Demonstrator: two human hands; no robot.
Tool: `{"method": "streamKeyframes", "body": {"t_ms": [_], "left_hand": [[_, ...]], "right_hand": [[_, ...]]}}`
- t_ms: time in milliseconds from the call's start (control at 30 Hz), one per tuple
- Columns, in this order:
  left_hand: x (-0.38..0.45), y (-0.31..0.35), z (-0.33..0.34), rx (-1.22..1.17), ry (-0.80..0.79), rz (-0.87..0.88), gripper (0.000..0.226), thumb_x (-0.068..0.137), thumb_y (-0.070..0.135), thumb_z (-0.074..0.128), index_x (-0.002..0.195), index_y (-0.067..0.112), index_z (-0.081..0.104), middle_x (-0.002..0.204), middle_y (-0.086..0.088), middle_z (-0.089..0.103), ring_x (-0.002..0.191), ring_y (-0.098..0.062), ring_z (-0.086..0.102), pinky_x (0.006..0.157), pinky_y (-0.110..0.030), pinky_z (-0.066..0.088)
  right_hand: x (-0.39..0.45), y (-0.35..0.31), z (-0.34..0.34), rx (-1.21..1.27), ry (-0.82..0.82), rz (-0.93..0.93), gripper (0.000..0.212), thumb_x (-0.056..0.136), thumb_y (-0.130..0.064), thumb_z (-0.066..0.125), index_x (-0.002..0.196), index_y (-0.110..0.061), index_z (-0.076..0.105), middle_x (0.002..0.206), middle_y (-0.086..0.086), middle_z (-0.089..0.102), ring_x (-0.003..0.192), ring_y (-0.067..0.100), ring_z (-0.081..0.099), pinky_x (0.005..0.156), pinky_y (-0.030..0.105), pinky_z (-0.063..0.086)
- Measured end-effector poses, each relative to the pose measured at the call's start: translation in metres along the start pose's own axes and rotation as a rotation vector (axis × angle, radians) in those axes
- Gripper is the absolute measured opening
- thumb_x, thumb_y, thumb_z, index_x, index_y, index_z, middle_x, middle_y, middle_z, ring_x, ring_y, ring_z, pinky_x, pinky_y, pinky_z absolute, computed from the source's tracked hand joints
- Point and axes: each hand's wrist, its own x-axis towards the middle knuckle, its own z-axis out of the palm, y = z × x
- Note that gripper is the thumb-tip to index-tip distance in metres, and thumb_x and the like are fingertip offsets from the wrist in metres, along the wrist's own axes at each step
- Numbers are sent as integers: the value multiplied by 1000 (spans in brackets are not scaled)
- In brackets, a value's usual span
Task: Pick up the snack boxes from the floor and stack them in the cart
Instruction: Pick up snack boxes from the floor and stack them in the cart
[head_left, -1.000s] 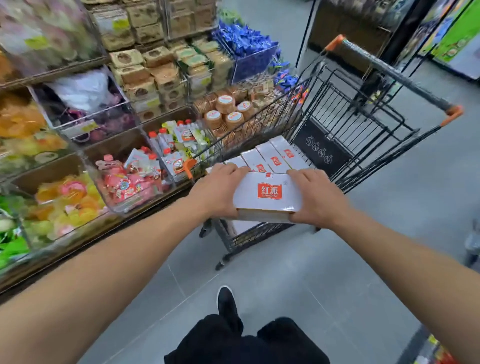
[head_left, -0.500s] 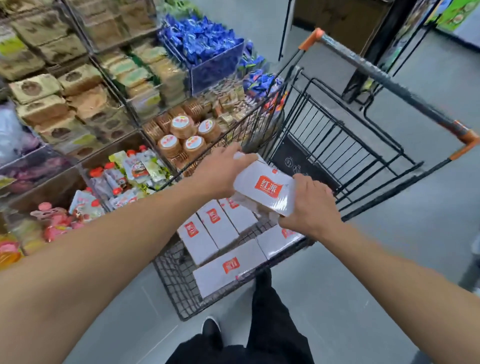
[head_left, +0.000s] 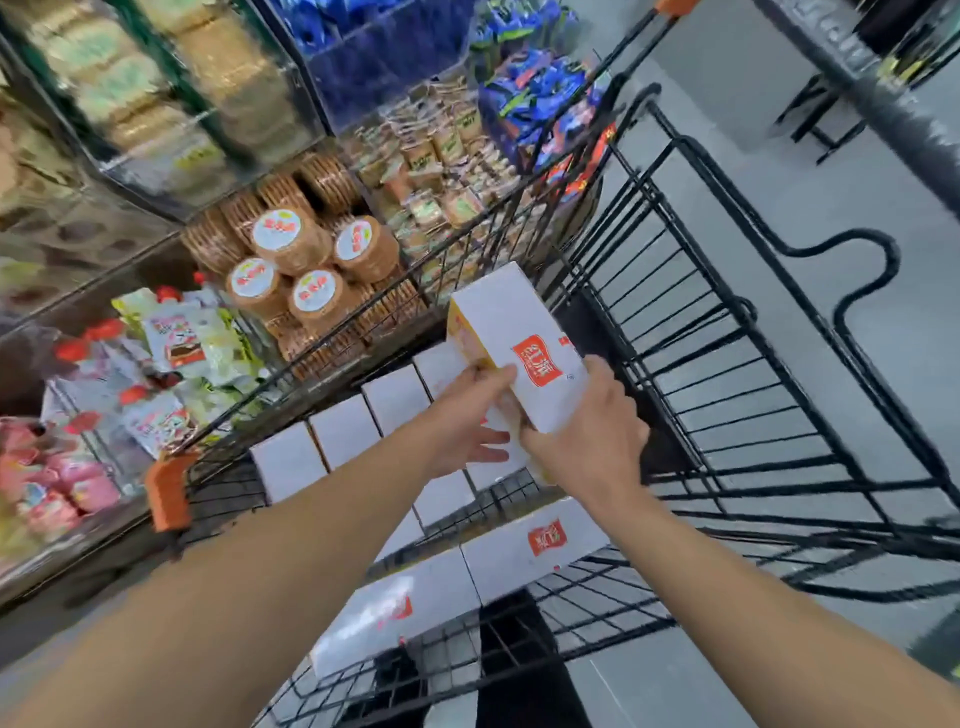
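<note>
**Box tilted over the cart, ready to slot in**

Both hands hold one snack box (head_left: 524, 353) above the cart (head_left: 727, 395): the left hand (head_left: 462, 415) pinches its near edge, thumb on top and fingers spread beneath, and the right hand (head_left: 592, 431) wraps the lower corner. The box hangs tilted, far end raised, over a row of boxes (head_left: 343, 436) standing side by side on the cart floor; two more (head_left: 535, 543) lie flat nearer the person.

The risk, as I judge it: the card is smooth and the left hand's pinch shallow — let go early and the box could slide, land askew or knock the upright row over like dominoes. A corner might also catch the wire mesh.

The boxes are slim white cardboard blocks with red logos and crisp edges; the cart is black wire grid, rigid, with orange corner caps (head_left: 166, 493).
</note>
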Motion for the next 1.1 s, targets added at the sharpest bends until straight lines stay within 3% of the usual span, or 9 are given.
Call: {"method": "streamKeyframes", "body": {"t_ms": [200, 467, 633, 800, 933, 1000, 1100], "left_hand": [[48, 4, 9, -42, 71, 120, 52, 86, 37, 71, 130, 38, 43, 123, 6, 66, 101, -34, 69, 84, -60, 54], [65, 14, 11, 107, 147, 144, 42, 94, 33, 62, 132, 34, 46, 115, -2, 66, 93, -30, 71, 73, -41, 61], [62, 16, 15, 231, 184, 151, 41, 93, 38, 60, 131, 36, 43, 109, -4, 66, 92, -29, 70, 80, -45, 60], [54, 15, 9, 259, 172, 142, 33, 93, 20, 58, 124, 30, 51, 108, -7, 67, 93, -31, 70, 80, -43, 60], [49, 12, -3, 238, 138, 151, 34, 90, 17, 58, 122, 26, 52, 112, -11, 68, 79, -24, 65, 75, -39, 58], [44, 14, -3, 193, 117, 143, 36, 90, 18, 59, 124, 27, 53, 116, -10, 66, 84, -22, 64, 80, -39, 57], [22, 11, -9, 269, 123, 170, 33, 90, 29, 61, 122, 30, 53, 118, -1, 61, 93, -19, 62, 83, -39, 56]], "right_hand": [[30, 10, 27, -30, -172, -118, 96, 73, -47, 74, 149, -35, 16, 131, 10, 41, 114, 31, 43, 94, 46, 39], [53, 28, 31, -75, -229, -162, 95, 73, -52, 72, 147, -32, 16, 137, 8, 35, 111, 30, 44, 86, 45, 50], [55, 33, 29, -59, -272, -184, 93, 74, -57, 70, 145, -33, 15, 135, 8, 34, 107, 30, 44, 83, 43, 50], [50, 32, 32, 8, -263, -193, 91, 75, -58, 70, 146, -33, 18, 136, 7, 36, 111, 28, 46, 90, 46, 52], [50, 26, 37, -35, -257, -210, 88, 77, -65, 65, 144, -32, 19, 137, 8, 35, 114, 29, 46, 92, 48, 52], [51, 25, 37, -170, -231, -213, 91, 76, -72, 58, 146, -31, 17, 142, 10, 34, 123, 34, 43, 100, 53, 45], [41, 15, 32, -308, -151, -257, 89, 80, -68, 54, 150, -26, 19, 158, 13, 20, 144, 38, 21, 115, 55, 22]]}}
